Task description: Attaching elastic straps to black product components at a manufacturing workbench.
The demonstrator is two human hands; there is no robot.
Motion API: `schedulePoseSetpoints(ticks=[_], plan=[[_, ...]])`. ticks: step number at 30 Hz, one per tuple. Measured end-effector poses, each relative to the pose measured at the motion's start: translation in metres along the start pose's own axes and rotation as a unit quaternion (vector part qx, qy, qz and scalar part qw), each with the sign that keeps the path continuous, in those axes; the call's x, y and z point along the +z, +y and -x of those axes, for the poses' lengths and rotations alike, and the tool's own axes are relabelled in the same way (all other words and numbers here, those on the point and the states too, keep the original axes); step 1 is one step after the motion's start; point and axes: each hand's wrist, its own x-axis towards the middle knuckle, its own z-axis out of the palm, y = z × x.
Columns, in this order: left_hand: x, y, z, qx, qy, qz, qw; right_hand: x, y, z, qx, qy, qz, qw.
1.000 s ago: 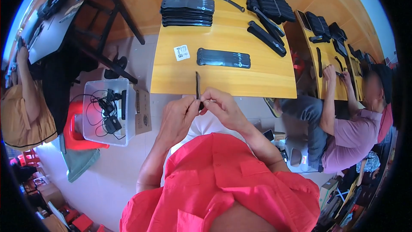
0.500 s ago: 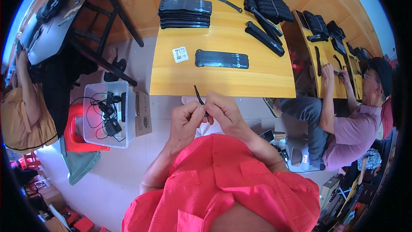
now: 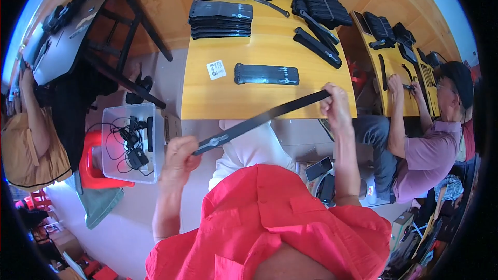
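A long black strap (image 3: 262, 118) is held out flat above the lap, in front of the yellow table (image 3: 270, 57). One end is gripped in the closed left hand (image 3: 179, 156), low and near. The other end is pinched in the closed right hand (image 3: 335, 105), higher up at the table's edge. A clear box (image 3: 129, 142) of cables is seen on the floor to the left. On the table, one flat black pack (image 3: 266, 74) and a small card (image 3: 216, 70) are laid. Farther back, black stacks (image 3: 221, 18) are piled.
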Motion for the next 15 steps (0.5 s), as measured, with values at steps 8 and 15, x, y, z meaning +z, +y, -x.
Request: schedulePoseSetpoints(ticks=[8, 15], plan=[[-0.008, 0.018, 0.023, -0.044, 0.083, 0.003, 0.996, -0.054, -0.035, -0.032, 0.013, 0.086, 0.015, 0.996], [-0.077, 0.033, 0.036, 0.126, 0.053, 0.108, 0.985, -0.110, -0.071, -0.009, -0.111, 0.175, -0.047, 0.977]])
